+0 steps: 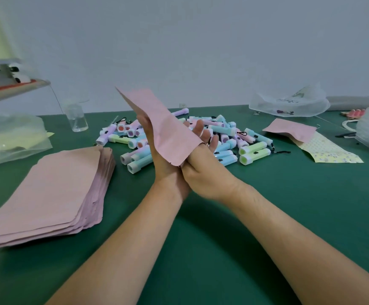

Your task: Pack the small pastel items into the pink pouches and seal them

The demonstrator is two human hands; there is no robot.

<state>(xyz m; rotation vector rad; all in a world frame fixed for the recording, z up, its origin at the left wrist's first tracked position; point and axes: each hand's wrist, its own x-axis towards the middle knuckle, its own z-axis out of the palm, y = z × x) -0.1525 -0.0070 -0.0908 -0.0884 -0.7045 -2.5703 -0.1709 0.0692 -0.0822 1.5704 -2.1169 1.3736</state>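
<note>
from the head camera, both hands meet above the middle of the green table (201, 249) with a single pink pouch (157, 119) raised between them, tilted so its far corner points up and to the left. the left hand (157, 159) lies flat along the pouch's left side, fingers straight and pressed to it. the right hand (201, 168) sits against the pouch's lower edge, fingers loosely stretched out beyond it and holding nothing i can see. its thumb is hidden under the pouch, so i cannot tell whether it pinches.

the pouch looks flat and empty. i can't make out whether its mouth is open. the pastel mini torches (221, 137) lie in a loose heap just behind the hands, none in either hand, and the stack of pink pouches (58, 190) sits to the left, near the left forearm.

to my eye this is the opening step, with nothing packed yet. the pouch seems held only by pressure, so if one hand goes for a torch it could slide out and drop onto the heap. the round torches may roll if the heap is nudged. their black cords could catch in the pouch mouth and spoil the seal. the left forearm could fan the stack over the table edge.

further right lie another pink pouch (289, 130) and a yellow patterned sheet (329, 150); a clear cup (76, 117) stands at back left.
</note>
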